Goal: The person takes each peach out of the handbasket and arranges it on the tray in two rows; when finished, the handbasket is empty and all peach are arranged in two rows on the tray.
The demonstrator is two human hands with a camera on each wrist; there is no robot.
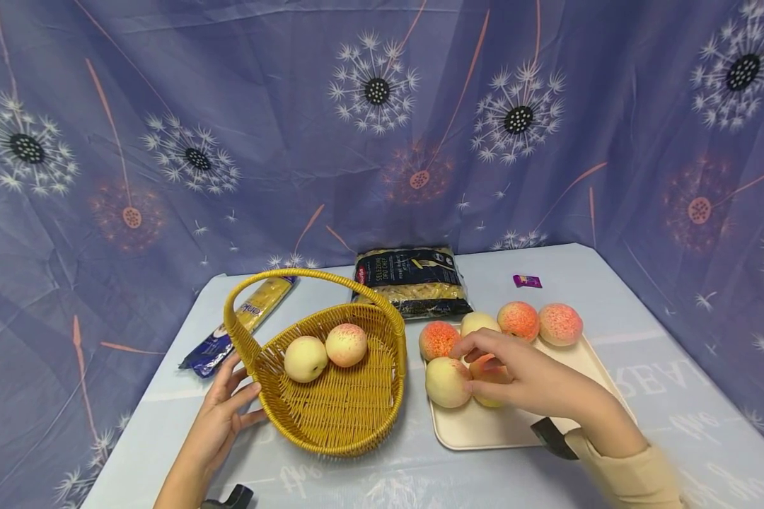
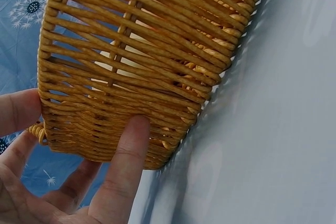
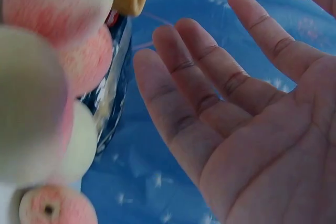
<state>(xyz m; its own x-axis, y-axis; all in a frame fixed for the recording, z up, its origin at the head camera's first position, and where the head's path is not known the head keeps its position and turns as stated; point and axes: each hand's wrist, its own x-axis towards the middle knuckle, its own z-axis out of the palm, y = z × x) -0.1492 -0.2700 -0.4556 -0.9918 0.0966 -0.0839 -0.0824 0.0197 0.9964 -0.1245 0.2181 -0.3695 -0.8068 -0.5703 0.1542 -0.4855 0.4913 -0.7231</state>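
I see left hand (image 1: 219, 417) flat against basket (image 1: 331, 396), steadying it; right hand (image 1: 522, 378), fingers loose, hovers over peaches (image 1: 448, 382) on tray (image 1: 484, 431).

The right hand (image 1: 522, 378) covered most of one peach (image 1: 487, 375) on the tray (image 1: 477, 431). Near peaches (image 3: 31, 108) blurred in the right wrist view. The purple packet (image 1: 527, 281) was too small to read.
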